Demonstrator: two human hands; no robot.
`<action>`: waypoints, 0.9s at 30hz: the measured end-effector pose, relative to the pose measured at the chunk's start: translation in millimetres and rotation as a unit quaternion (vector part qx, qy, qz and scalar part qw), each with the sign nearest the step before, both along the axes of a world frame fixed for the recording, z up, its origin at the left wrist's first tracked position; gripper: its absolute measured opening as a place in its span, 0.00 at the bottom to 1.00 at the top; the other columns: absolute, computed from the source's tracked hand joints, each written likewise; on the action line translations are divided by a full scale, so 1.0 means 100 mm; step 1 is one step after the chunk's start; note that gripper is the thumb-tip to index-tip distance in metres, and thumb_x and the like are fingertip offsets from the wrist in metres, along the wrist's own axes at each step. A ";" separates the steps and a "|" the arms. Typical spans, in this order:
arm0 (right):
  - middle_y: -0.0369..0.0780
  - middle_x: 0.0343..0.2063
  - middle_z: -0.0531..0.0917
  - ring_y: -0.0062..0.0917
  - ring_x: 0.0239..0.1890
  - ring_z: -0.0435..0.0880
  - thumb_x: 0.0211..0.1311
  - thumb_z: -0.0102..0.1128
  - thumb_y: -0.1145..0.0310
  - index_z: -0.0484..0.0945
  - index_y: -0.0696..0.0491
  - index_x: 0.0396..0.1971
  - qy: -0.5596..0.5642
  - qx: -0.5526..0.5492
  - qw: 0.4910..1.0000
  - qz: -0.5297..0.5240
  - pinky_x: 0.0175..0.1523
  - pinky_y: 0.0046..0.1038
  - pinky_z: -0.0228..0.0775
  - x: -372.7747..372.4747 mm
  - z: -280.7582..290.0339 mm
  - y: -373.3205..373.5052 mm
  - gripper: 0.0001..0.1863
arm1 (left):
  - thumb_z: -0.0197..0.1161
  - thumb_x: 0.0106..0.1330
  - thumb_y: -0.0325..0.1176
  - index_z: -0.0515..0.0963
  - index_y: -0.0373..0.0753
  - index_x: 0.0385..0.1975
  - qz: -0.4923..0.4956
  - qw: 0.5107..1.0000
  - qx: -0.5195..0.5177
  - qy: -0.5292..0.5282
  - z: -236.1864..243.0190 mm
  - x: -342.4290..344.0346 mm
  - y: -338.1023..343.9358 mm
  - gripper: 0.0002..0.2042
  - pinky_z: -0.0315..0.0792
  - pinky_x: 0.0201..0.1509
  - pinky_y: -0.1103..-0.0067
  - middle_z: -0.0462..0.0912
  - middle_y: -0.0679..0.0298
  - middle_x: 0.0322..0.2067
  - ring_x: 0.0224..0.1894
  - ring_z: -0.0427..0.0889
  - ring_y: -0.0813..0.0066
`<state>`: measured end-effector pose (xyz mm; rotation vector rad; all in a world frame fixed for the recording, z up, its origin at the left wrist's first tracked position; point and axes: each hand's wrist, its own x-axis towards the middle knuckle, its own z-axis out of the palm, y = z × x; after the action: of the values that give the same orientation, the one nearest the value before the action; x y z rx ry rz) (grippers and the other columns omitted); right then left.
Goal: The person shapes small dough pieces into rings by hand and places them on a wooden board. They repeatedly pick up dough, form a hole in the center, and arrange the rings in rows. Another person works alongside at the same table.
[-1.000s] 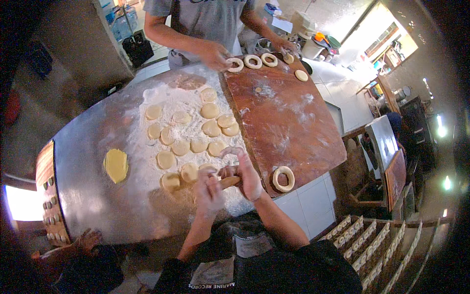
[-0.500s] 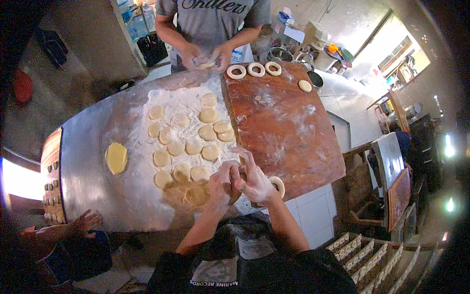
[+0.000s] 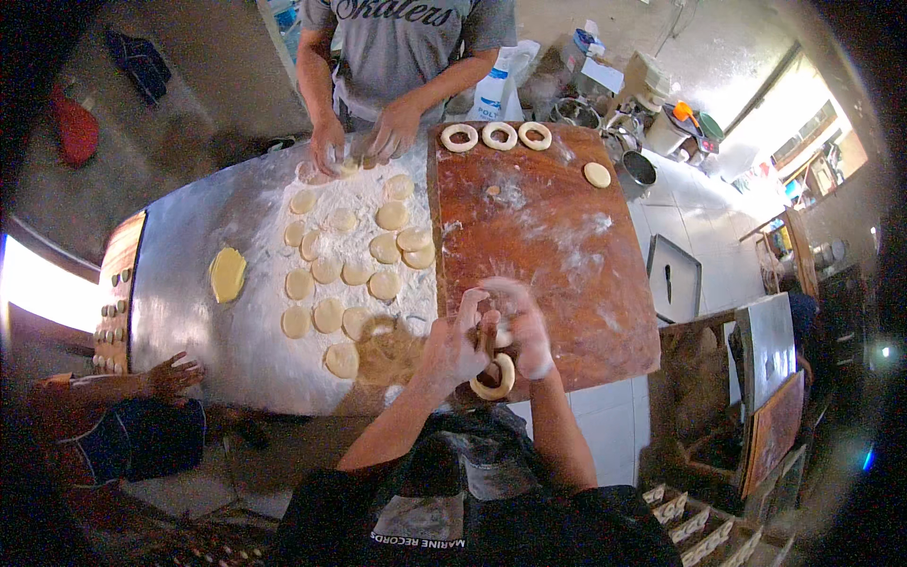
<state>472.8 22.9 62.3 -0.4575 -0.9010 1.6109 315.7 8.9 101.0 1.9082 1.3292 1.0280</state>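
My left hand [image 3: 457, 352] is raised over the near left edge of the brown wooden board, its fingers bent upward. Facing it, my right hand [image 3: 525, 331] is smeared by motion, so its fingers do not show clearly. Between the two is a pale piece of dough [image 3: 503, 335], mostly hidden by the fingers. Just below them, a dough ring [image 3: 505, 381] lies near the board's front edge. Flour coats both hands. To the left, several round dough discs [image 3: 299, 283] lie on a floured part of the metal table [image 3: 179, 293].
Across the table, another person's hands [image 3: 364, 146] work at dough by the far edge. Three dough rings [image 3: 500, 136] and a dough disc [image 3: 596, 175] sit along the back of the wooden board [image 3: 557, 246]. A yellow mass [image 3: 227, 275] lies left, near another person's hand [image 3: 174, 376].
My hands, earlier clasped together, have drawn slightly apart and moved over the board; the near ring is less hidden. The person opposite has lowered both hands to the table. The view has shifted slightly.
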 end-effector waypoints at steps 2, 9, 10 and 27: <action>0.30 0.22 0.67 0.15 0.21 0.65 0.67 0.57 0.65 0.63 0.53 0.69 0.082 -0.040 0.996 0.006 0.26 0.20 0.62 0.12 0.05 -0.03 0.31 | 0.55 0.75 0.36 0.68 0.42 0.55 0.026 0.999 0.012 -0.044 0.02 0.04 -0.01 0.13 0.73 0.28 0.60 0.79 0.55 0.23 0.26 0.82 0.48; 0.29 0.25 0.72 0.13 0.24 0.71 0.77 0.51 0.51 0.58 0.49 0.72 -0.207 -0.150 0.963 0.082 0.29 0.21 0.68 0.24 0.10 0.25 0.31 | 0.49 0.78 0.45 0.65 0.38 0.59 0.100 0.981 -0.138 -0.092 -0.02 0.16 0.27 0.19 0.73 0.46 0.51 0.81 0.41 0.39 0.42 0.82 0.39; 0.32 0.29 0.75 0.19 0.28 0.75 0.76 0.52 0.50 0.58 0.49 0.72 -0.231 -0.157 0.960 0.029 0.32 0.24 0.72 0.16 -0.02 0.42 0.33 | 0.50 0.77 0.46 0.64 0.38 0.61 0.134 0.980 -0.136 -0.061 -0.08 0.18 0.40 0.21 0.73 0.49 0.51 0.80 0.39 0.42 0.45 0.82 0.38; 0.51 0.57 0.77 0.52 0.59 0.75 0.59 0.62 0.52 0.68 0.50 0.63 -0.752 0.067 0.655 0.006 0.62 0.52 0.66 -0.48 0.36 0.37 0.33 | 0.66 0.64 0.41 0.62 0.37 0.67 0.150 0.970 -0.106 0.160 -0.55 -0.43 0.10 0.33 0.71 0.62 0.54 0.75 0.34 0.56 0.58 0.74 0.31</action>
<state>424.3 59.9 98.5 -1.7910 -2.1803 0.8346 272.5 18.9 46.4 1.7976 1.8769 0.6923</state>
